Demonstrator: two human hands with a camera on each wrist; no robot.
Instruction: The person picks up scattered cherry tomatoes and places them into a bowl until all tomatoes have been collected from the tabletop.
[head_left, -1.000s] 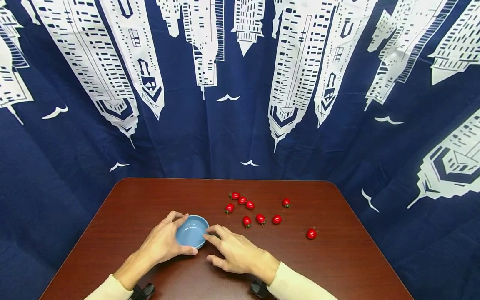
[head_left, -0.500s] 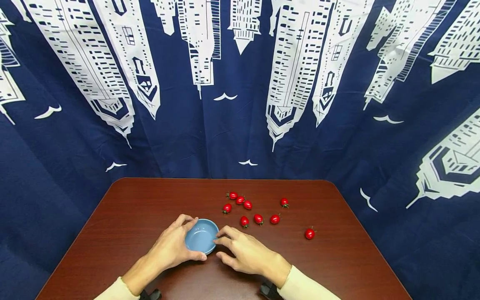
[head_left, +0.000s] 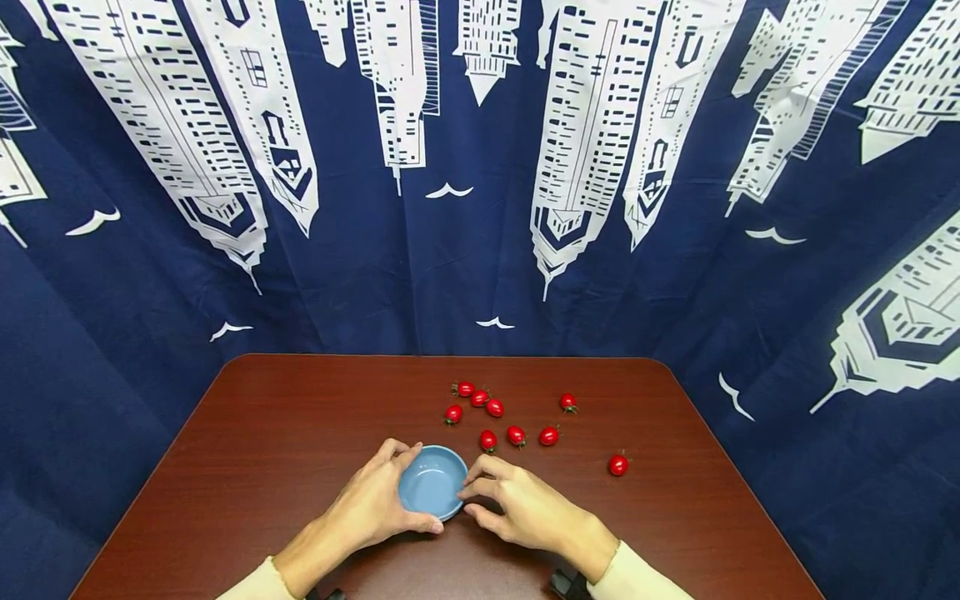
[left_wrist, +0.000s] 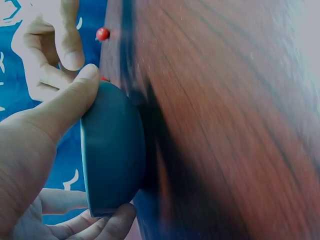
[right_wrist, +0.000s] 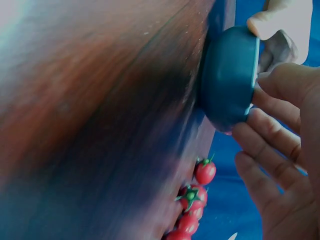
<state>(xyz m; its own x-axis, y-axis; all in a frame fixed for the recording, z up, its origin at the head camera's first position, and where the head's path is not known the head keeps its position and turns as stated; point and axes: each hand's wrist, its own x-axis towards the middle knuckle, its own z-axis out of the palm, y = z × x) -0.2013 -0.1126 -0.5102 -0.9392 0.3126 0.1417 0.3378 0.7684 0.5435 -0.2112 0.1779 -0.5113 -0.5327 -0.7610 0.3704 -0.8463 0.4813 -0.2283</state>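
A small blue bowl [head_left: 433,483] sits upright near the front middle of the table, with nothing inside. My left hand [head_left: 375,504] grips it from the left. In the left wrist view, the thumb lies on the near rim and the fingers curl under the far side of the bowl [left_wrist: 115,150]. At the opposite side, my right hand [head_left: 528,510] has its fingertips right at the rim. Seen from the right wrist, its loosely extended fingers [right_wrist: 272,135] overlap the edge of the bowl [right_wrist: 230,75].
Several red cherry tomatoes with green stems lie beyond the bowl, including one tomato [head_left: 488,441] close behind it. A lone tomato [head_left: 618,465] lies farther right. The brown wooden table [head_left: 315,400] ends at a dark blue curtain [head_left: 360,275] printed with white buildings.
The bowl has slid to the right and slightly toward me, held by the left hand. My right hand has moved right along with it. The tomatoes stay in place.
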